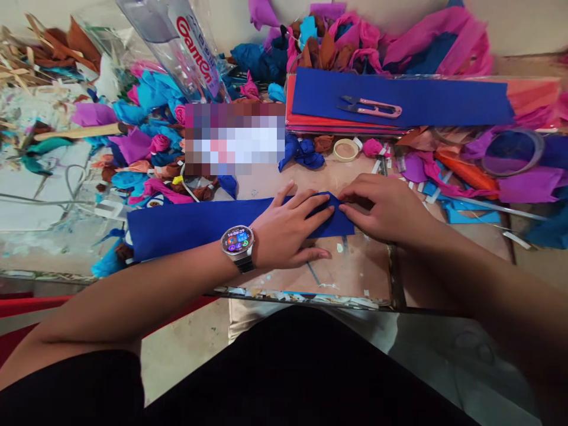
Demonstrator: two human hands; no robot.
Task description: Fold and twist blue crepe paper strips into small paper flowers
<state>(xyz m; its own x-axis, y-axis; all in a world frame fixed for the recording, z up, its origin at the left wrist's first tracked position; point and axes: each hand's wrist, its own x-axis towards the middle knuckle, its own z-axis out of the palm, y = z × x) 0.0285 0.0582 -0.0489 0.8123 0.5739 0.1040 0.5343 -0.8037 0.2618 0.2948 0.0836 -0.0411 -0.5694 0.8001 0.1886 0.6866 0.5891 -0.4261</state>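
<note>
A long dark blue strip (186, 222), crepe paper or cloth by its look, lies across the board in front of me. My left hand (293, 228), with a watch on its wrist, rests on the strip with fingers spread and flat. At the strip's right end my right hand (377, 207) pinches the top edge between thumb and fingers, where a corner looks folded over. Beyond my hands, pink-handled thread snips (370, 107) lie on a second blue strip (461, 100), which rests on a stack of red sheets in clear wrap.
A roll of tape (346, 149) sits beyond my right hand, and a wider clear tape roll (512, 152) lies far right. A clear bottle (177, 47) stands back left. Coloured scraps and twisted bundles (162, 89) crowd both sides. The table edge (302, 297) runs near me.
</note>
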